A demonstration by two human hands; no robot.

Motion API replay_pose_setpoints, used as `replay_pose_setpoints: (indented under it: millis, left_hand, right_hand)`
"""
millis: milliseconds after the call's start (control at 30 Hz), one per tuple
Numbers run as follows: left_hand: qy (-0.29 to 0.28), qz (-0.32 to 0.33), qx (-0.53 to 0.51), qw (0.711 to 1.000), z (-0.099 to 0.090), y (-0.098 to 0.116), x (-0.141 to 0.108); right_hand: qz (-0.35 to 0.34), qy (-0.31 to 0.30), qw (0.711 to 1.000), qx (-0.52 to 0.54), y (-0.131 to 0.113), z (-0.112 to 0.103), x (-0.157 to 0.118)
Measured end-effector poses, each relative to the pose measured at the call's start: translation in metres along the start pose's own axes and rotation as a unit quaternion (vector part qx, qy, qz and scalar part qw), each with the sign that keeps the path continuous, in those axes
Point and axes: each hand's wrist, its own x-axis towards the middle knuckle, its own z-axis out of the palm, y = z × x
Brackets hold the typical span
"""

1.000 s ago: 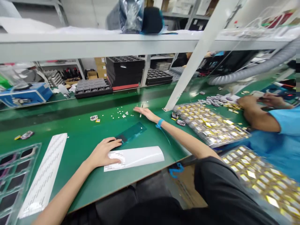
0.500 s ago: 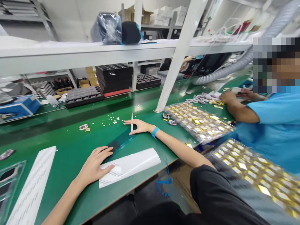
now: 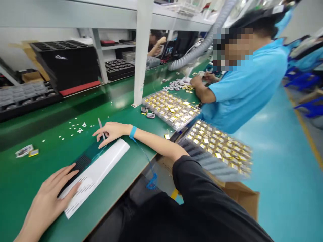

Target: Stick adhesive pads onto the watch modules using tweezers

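My left hand (image 3: 51, 195) lies with its fingers stretched out over a dark translucent sheet (image 3: 94, 146) bearing a block of small black pieces (image 3: 82, 162). Its thumb rests on a white strip (image 3: 111, 159) printed with short dark lines, which curls up at its far end. My right hand (image 3: 112, 132), with a blue wrist strap (image 3: 133, 131), has curled fingers round a slim, pale pen-like tool (image 3: 100, 126) above the sheet's far end. Small white bits (image 3: 80, 130) are scattered on the green table beyond. A small cased part (image 3: 24, 151) lies at the left beside a yellow-edged piece (image 3: 33, 153).
A co-worker in blue (image 3: 242, 84) sits to the right. Clear trays of yellow-edged parts (image 3: 174, 109) lie between us. A white post (image 3: 142, 53) rises from the table, and black trays (image 3: 68, 67) are stacked behind. A blue coiled cord (image 3: 152, 181) hangs below the edge.
The view has swung to the right, so the table things appear further left. My right fingers are more curled round the tool, which now leans. My left hand stays on the sheet.
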Motion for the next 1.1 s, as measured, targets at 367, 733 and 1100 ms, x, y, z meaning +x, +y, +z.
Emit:
replay_pose_setpoints:
  millis: [367, 733, 1100]
  left_hand:
    - [-0.041, -0.051, -0.065, 0.996, -0.010, 0.002, 0.013]
    - [0.018, -0.026, -0.053, 0.998, -0.004, -0.009, 0.025]
    - [0.039, -0.083, -0.060, 0.994, -0.006, -0.008, 0.018]
  right_hand:
    - [-0.017, 0.164, 0.986, 0.009, -0.061, -0.037, -0.049]
    - [0.457, 0.500, 0.691, -0.251, -0.081, 0.032, -0.240]
    - [0.409, 0.490, 0.760, -0.123, -0.066, 0.016, -0.246]
